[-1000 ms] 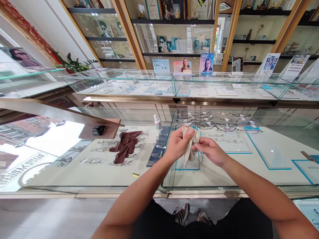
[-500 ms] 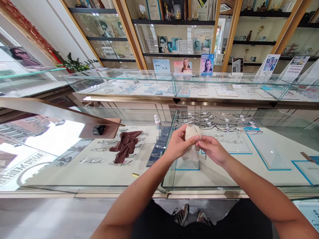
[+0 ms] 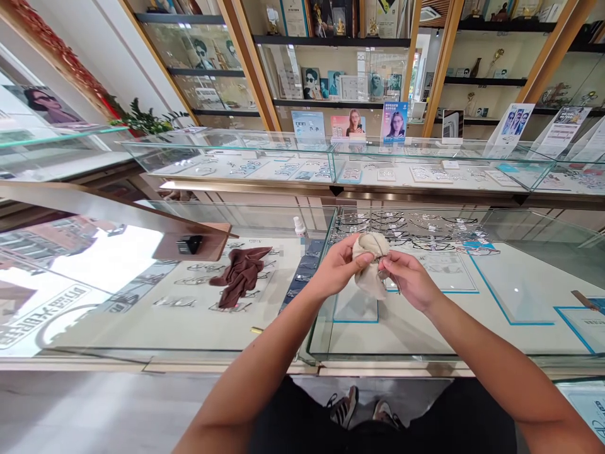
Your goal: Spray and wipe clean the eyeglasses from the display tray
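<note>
Above the glass counter, my left hand (image 3: 341,265) is closed on a beige cloth (image 3: 371,284), with the thumb pressed over its front. The cloth is bunched around part of a pair of glasses (image 3: 397,282), whose thin frame shows at the right side. My right hand (image 3: 410,277) pinches the glasses by the frame, close to the left thumb. Most of the glasses is hidden by the cloth and fingers. On the counter to the left, a crumpled dark brown cloth (image 3: 241,274) lies over several spectacle frames.
A white spray bottle (image 3: 299,227) stands beyond the brown cloth. Rows of glasses (image 3: 435,239) sit at the right rear of the glass display case (image 3: 425,353). A wooden-edged mirror (image 3: 208,243) juts in from the left. Another glass showcase (image 3: 265,183) runs behind.
The beige cloth has turned and opened out in my hands, its lower part hanging further right. My right hand has shifted slightly right and still pinches the glasses.
</note>
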Demonstrator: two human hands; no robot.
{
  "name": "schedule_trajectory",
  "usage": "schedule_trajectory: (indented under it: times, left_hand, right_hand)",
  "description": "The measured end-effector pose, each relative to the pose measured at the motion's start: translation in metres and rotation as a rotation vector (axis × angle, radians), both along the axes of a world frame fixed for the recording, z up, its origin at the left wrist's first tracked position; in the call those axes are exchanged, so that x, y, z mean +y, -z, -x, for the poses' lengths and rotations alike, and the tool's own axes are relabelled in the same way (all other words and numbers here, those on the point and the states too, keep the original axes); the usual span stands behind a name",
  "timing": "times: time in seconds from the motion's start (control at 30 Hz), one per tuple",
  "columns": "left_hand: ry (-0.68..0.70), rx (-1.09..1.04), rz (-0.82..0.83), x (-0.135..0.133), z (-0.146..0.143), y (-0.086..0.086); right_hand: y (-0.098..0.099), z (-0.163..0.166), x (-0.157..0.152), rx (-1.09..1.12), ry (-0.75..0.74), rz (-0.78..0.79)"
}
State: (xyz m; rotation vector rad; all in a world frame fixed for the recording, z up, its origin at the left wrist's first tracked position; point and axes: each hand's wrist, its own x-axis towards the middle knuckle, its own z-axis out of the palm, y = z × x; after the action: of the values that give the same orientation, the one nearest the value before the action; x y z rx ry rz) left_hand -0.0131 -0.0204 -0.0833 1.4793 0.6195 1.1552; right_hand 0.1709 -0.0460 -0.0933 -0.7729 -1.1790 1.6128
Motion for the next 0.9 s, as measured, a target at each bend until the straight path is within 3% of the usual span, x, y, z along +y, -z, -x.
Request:
schedule_trajectory:
  times: [0.07, 0.3, 0.5, 0.63, 0.73, 0.9]
  left_hand:
    - [-0.018, -0.018, 0.023, -0.001, -0.002, 0.002]
    - [-0.319, 0.006, -0.08, -0.009, -0.008, 0.009]
    - [-0.266, -0.084, 0.003, 0.002, -0.005, 0.012]
    - [-0.352, -0.143, 0.041, 0.009, 0.002, 0.007]
    - [-0.333, -0.009, 0.037, 0.012, 0.014, 0.0]
    - [-0.14, 0.515, -0.083, 0.017, 0.032, -0.008]
  right_hand:
    - [0.003, 0.002, -0.001, 0.007, -0.005, -0.008]
    - [0.014, 0.016, -0.007, -0.041, -0.089, -0.059]
    - [0.004, 0.003, -0.002, -0.034, -0.064, -0.113]
    - [-0.007, -0.011, 0.004, 0.056, 0.001, -0.156]
    - [-0.013, -0.019, 0.008, 0.08, 0.043, -0.157]
    - [-0.016, -0.027, 0.012, 0.08, 0.084, -0.178]
